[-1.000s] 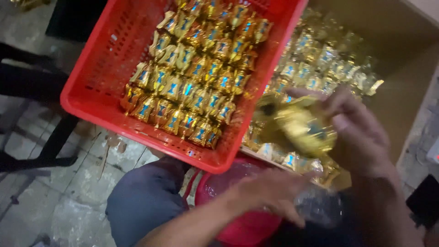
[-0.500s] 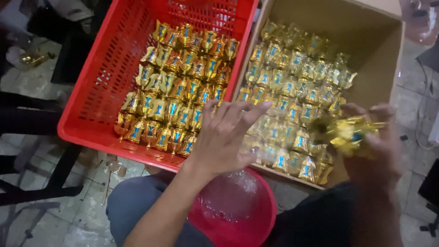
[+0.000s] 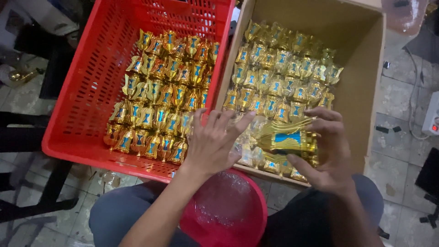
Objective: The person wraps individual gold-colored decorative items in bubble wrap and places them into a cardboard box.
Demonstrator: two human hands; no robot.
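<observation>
Nearest the camera, a red round bowl [image 3: 228, 210] sits between the person's knees, w/ clear plastic film lying in it. Just above it, the left hand [image 3: 212, 142] is spread open, fingers fanned, palm down, hovering over the near right corner of the red crate [image 3: 87, 91] and the near left corner of the cardboard box [image 3: 366, 68]; can't tell if it touches anything.

To its right, the right hand [image 3: 327, 151] grips a gold trophy-shaped piece w/ a blue centre [image 3: 288, 139], held sideways, thumb under, fingers over the top. It's above the box's near edge, just beside the left fingertips.

Gold pieces in the crate [image 3: 164, 91] stand in tight rows along its right side, from near edge to approx. mid-depth; the crate's left part is bare. Gold pieces in the box [image 3: 283, 68], each in clear wrap, fill the box's left and middle from near edge back; far right corner bare.

Floor: grey tiles [image 3: 402, 105]. A white power strip [image 3: 432, 119] lies at the right.
</observation>
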